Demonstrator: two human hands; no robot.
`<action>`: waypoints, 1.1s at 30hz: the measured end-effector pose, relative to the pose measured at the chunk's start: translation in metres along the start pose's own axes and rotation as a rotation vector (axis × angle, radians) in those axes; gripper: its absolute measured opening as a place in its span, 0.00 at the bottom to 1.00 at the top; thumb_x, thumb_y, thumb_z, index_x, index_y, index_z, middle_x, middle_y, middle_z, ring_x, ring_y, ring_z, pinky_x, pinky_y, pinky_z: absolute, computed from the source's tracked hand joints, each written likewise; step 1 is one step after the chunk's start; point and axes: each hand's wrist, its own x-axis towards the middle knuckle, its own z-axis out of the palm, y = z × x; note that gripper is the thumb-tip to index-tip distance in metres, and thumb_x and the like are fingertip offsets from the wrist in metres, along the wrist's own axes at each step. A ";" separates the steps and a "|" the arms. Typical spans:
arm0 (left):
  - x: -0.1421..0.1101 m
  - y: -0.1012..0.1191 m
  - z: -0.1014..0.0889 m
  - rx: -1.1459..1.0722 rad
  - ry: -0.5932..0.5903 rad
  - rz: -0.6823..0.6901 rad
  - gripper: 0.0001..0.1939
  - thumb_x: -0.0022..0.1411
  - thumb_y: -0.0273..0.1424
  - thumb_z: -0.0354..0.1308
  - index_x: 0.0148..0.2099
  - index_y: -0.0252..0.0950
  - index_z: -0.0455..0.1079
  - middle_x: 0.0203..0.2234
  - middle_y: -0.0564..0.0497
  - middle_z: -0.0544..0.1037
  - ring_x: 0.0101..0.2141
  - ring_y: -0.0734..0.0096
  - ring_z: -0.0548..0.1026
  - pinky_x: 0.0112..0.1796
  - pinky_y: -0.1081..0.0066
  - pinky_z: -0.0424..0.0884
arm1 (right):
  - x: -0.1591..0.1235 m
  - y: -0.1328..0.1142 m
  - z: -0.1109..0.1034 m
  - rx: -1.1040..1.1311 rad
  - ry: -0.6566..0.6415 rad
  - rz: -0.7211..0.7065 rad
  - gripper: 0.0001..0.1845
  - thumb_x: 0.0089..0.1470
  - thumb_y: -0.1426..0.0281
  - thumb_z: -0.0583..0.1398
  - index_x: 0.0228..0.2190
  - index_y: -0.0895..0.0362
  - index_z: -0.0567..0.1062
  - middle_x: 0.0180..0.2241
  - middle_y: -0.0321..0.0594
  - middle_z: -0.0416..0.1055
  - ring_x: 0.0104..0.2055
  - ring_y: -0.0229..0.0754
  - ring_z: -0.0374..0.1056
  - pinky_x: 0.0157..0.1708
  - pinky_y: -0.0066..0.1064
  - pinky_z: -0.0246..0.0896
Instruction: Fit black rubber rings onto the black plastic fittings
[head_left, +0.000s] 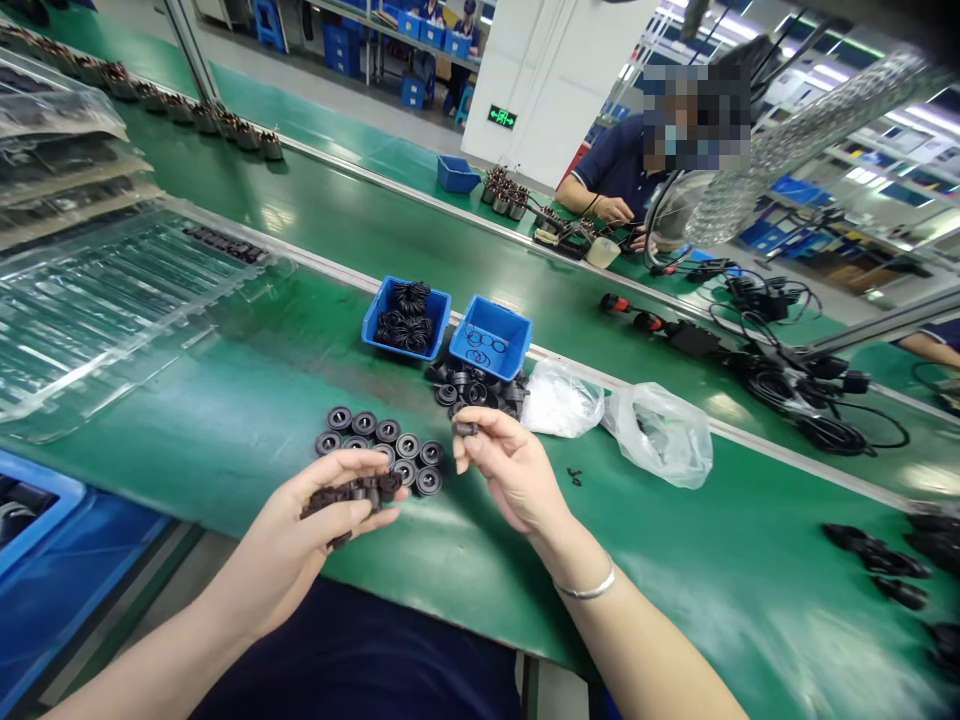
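Observation:
My left hand (322, 510) is closed round several small black plastic parts (367, 490), stacked along its palm. Between the thumb and fingers of my right hand (506, 455) is one small black plastic part (465, 428); its exact kind is too small to make out. Round black ring-shaped parts (429, 453) lie in rows on the green table (450, 560), just beyond my left fingers, which hide a few of them. Behind my right hand is a heap of loose black round parts (446, 393).
Two blue bins stand behind the heap: one with black rings (405, 330), one with a few thin rings (491, 335). Clear plastic bags (660, 435) lie right. Clear trays (135, 290) are at left. Across the conveyor, a person (622, 170) works near cabled parts (780, 370).

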 end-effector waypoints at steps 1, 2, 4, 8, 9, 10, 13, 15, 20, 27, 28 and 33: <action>-0.003 -0.001 -0.003 0.010 -0.020 -0.033 0.15 0.57 0.32 0.68 0.48 0.39 0.78 0.44 0.46 0.80 0.49 0.49 0.79 0.51 0.55 0.76 | 0.002 0.002 -0.003 -0.033 0.006 0.014 0.13 0.56 0.66 0.65 0.43 0.56 0.75 0.31 0.37 0.72 0.28 0.35 0.68 0.31 0.30 0.69; -0.006 -0.002 -0.006 0.019 -0.040 -0.065 0.15 0.57 0.33 0.68 0.48 0.40 0.78 0.44 0.46 0.80 0.49 0.48 0.78 0.51 0.55 0.77 | 0.004 0.003 -0.005 -0.087 0.003 0.018 0.12 0.55 0.67 0.66 0.41 0.56 0.76 0.32 0.37 0.72 0.28 0.34 0.66 0.29 0.29 0.67; -0.010 -0.007 -0.010 0.032 -0.073 -0.121 0.14 0.58 0.33 0.67 0.48 0.40 0.77 0.43 0.45 0.81 0.50 0.48 0.78 0.52 0.56 0.76 | 0.005 0.005 -0.006 -0.272 -0.025 -0.019 0.09 0.56 0.68 0.64 0.40 0.56 0.76 0.35 0.38 0.71 0.29 0.34 0.65 0.28 0.28 0.66; -0.011 -0.017 -0.012 0.029 -0.117 -0.194 0.13 0.59 0.33 0.65 0.47 0.39 0.77 0.45 0.44 0.81 0.54 0.49 0.76 0.54 0.56 0.73 | 0.006 0.004 -0.001 -0.748 -0.139 -0.215 0.14 0.58 0.73 0.60 0.47 0.54 0.73 0.38 0.40 0.71 0.35 0.38 0.67 0.37 0.32 0.68; -0.011 -0.019 -0.013 0.023 -0.129 -0.208 0.13 0.59 0.32 0.65 0.47 0.39 0.77 0.45 0.44 0.81 0.54 0.49 0.75 0.54 0.56 0.73 | 0.006 0.003 0.000 -0.827 -0.167 -0.242 0.16 0.59 0.74 0.59 0.49 0.54 0.72 0.38 0.40 0.71 0.35 0.38 0.67 0.38 0.33 0.68; -0.010 -0.021 -0.014 0.015 -0.140 -0.220 0.13 0.59 0.32 0.65 0.47 0.39 0.77 0.45 0.44 0.81 0.54 0.48 0.75 0.54 0.56 0.73 | 0.007 0.003 0.001 -0.884 -0.191 -0.253 0.17 0.59 0.74 0.58 0.50 0.54 0.70 0.38 0.40 0.71 0.35 0.39 0.67 0.39 0.34 0.68; -0.007 -0.024 -0.016 -0.003 -0.161 -0.240 0.13 0.58 0.32 0.66 0.47 0.39 0.78 0.45 0.46 0.80 0.54 0.49 0.75 0.54 0.56 0.73 | 0.008 0.003 0.002 -0.978 -0.238 -0.260 0.18 0.60 0.75 0.57 0.52 0.54 0.68 0.40 0.41 0.71 0.38 0.41 0.68 0.42 0.36 0.69; -0.006 -0.024 -0.018 0.001 -0.174 -0.252 0.13 0.58 0.31 0.66 0.47 0.38 0.78 0.45 0.46 0.80 0.55 0.49 0.75 0.55 0.57 0.73 | 0.009 0.002 0.002 -1.017 -0.254 -0.263 0.18 0.61 0.76 0.57 0.52 0.55 0.68 0.41 0.42 0.71 0.41 0.42 0.69 0.45 0.38 0.69; -0.001 -0.027 -0.018 0.045 -0.194 -0.270 0.15 0.59 0.29 0.63 0.50 0.38 0.76 0.47 0.46 0.79 0.53 0.52 0.75 0.55 0.55 0.72 | 0.011 0.002 0.002 -1.086 -0.303 -0.301 0.18 0.62 0.76 0.57 0.53 0.55 0.67 0.44 0.44 0.72 0.47 0.44 0.69 0.50 0.40 0.68; 0.011 -0.024 -0.015 0.163 -0.211 -0.258 0.24 0.56 0.28 0.64 0.55 0.40 0.72 0.52 0.46 0.76 0.54 0.51 0.74 0.54 0.53 0.72 | 0.017 -0.008 0.001 -1.159 -0.337 -0.358 0.19 0.63 0.76 0.56 0.55 0.55 0.65 0.46 0.45 0.72 0.49 0.45 0.69 0.51 0.43 0.67; 0.013 -0.023 -0.015 0.180 -0.217 -0.251 0.24 0.56 0.28 0.64 0.56 0.40 0.71 0.53 0.46 0.76 0.54 0.51 0.74 0.54 0.52 0.72 | 0.018 -0.011 0.000 -1.156 -0.325 -0.357 0.19 0.64 0.76 0.56 0.55 0.55 0.65 0.46 0.44 0.72 0.49 0.45 0.69 0.52 0.43 0.67; 0.016 -0.023 -0.019 0.204 -0.244 -0.249 0.26 0.57 0.30 0.63 0.58 0.40 0.69 0.54 0.45 0.75 0.53 0.52 0.75 0.54 0.53 0.72 | 0.018 -0.014 -0.001 -1.160 -0.365 -0.330 0.20 0.63 0.77 0.56 0.55 0.55 0.65 0.47 0.44 0.72 0.50 0.45 0.69 0.52 0.42 0.67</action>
